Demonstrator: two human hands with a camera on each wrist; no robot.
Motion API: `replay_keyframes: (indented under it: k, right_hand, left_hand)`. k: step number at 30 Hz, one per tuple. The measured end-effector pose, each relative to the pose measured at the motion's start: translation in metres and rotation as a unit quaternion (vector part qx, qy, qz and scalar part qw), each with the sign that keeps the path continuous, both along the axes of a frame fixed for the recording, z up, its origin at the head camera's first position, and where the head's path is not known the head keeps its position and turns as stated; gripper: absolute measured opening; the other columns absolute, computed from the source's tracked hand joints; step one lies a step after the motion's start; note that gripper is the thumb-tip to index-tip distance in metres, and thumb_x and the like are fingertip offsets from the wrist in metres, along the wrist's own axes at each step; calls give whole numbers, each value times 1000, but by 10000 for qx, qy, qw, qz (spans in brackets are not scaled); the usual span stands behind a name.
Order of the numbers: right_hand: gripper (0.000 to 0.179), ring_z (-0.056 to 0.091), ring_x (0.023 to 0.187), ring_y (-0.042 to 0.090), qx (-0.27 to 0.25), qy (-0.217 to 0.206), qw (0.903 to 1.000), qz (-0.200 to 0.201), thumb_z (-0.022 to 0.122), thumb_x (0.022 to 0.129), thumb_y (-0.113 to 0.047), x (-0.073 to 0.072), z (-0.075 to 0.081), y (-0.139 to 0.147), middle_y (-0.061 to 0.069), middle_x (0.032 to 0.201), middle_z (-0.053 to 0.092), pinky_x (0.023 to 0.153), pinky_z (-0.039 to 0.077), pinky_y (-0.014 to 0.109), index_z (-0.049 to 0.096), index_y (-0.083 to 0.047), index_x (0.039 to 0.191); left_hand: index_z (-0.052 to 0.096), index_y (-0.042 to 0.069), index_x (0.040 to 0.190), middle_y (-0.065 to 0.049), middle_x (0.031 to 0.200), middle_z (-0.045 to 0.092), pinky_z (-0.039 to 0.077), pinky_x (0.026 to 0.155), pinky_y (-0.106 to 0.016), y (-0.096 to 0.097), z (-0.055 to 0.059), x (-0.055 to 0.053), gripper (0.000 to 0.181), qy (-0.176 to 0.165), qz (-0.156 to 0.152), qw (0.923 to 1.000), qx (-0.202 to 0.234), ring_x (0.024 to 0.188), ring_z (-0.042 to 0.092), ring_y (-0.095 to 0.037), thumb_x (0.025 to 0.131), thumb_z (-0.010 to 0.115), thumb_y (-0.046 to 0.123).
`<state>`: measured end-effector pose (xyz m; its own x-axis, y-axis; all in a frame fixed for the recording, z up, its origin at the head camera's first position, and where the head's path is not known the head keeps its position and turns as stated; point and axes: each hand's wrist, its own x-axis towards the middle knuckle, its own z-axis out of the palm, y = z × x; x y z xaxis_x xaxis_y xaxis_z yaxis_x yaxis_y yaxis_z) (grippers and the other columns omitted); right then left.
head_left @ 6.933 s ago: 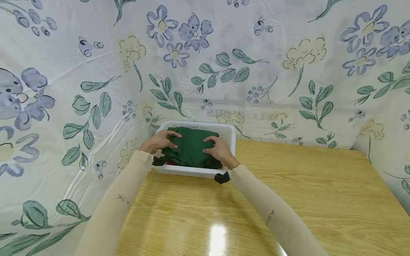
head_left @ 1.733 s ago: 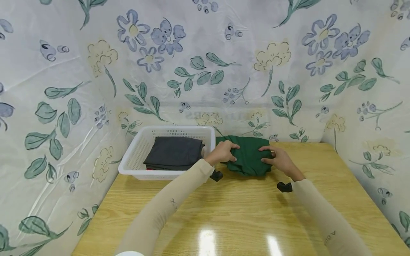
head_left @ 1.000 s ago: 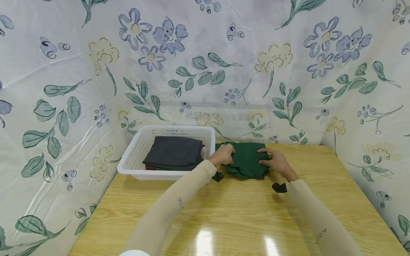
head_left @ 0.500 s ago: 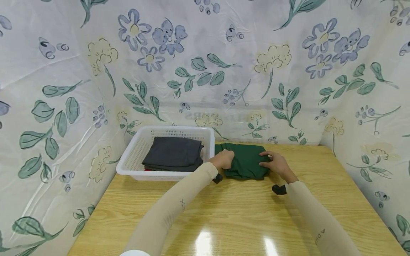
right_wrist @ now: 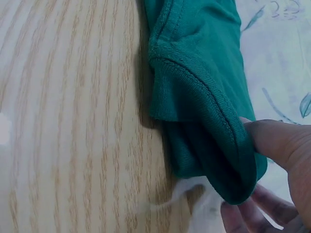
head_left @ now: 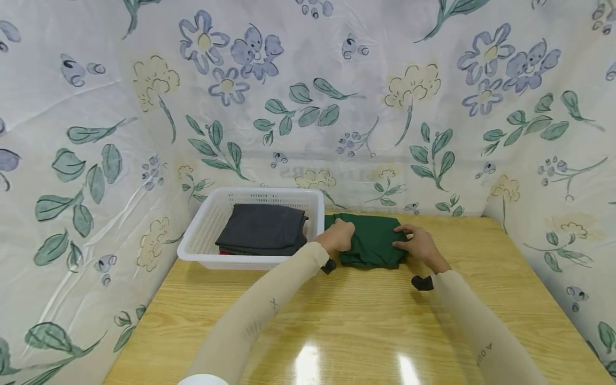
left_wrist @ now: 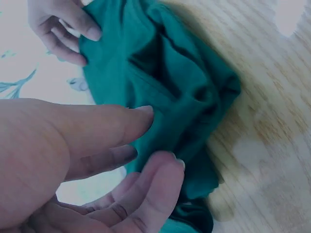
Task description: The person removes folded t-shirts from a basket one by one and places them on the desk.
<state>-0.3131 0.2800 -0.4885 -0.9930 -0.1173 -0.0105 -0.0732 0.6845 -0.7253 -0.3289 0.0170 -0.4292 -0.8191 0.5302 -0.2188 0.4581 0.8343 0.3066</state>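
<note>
A folded green garment (head_left: pixel 372 241) lies on the table just right of the white basket, its layers uneven and creased along the near edge. My left hand (head_left: pixel 338 236) is at its left part; in the left wrist view the thumb and bent fingers stand apart over the cloth (left_wrist: pixel 160 92). At the right end my right hand (head_left: pixel 420 247) pinches the garment's edge. The right wrist view shows that thumb on top of a rolled, stitched fold (right_wrist: pixel 209 92), with the fingers at its underside.
A white perforated basket (head_left: pixel 250 261) stands at the left, holding folded dark grey clothing (head_left: pixel 262 227) with a bit of red beneath. Flower-print sheeting (head_left: pixel 298 144) hangs behind and at both sides of the wooden table (head_left: pixel 356 315).
The green garment has come out of the basket onto the table at its right, uncovering the dark grey clothing. Lately both hands have stayed at it, and its top looks flatter.
</note>
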Motion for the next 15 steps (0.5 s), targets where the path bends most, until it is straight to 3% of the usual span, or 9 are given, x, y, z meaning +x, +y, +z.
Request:
replay_keyframes:
  k: [4, 8, 15]
  right_hand:
    - [43, 56, 120, 49, 42, 220, 9997, -25, 71, 99, -17, 2, 1, 2, 31, 142, 51, 89, 55, 53, 61, -1, 138]
    - [44, 56, 118, 49, 73, 403, 9991, -68, 71, 99, -19, 5, 7, 3, 31, 141, 52, 88, 55, 55, 61, -1, 138]
    - [47, 57, 120, 46, -36, 598, 9982, 39, 71, 99, -22, 5, 18, -2, 27, 141, 55, 89, 54, 56, 60, -1, 140]
  left_hand:
    - [68, -3, 105, -20, 103, 67, 44, 62, -28, -2, 8, 2, 8, -209, 37, 9978, 629, 67, 56, -21, 99, 67, 0]
    - [66, -7, 126, -19, 106, 72, 54, 63, -27, -7, 15, 0, 30, -552, 34, 9907, 1241, 74, 71, -26, 99, 69, 4]
    - [70, -5, 121, -18, 106, 72, 57, 70, -33, -23, 26, -6, 24, -462, -56, 9812, 1874, 82, 72, -30, 105, 59, 9]
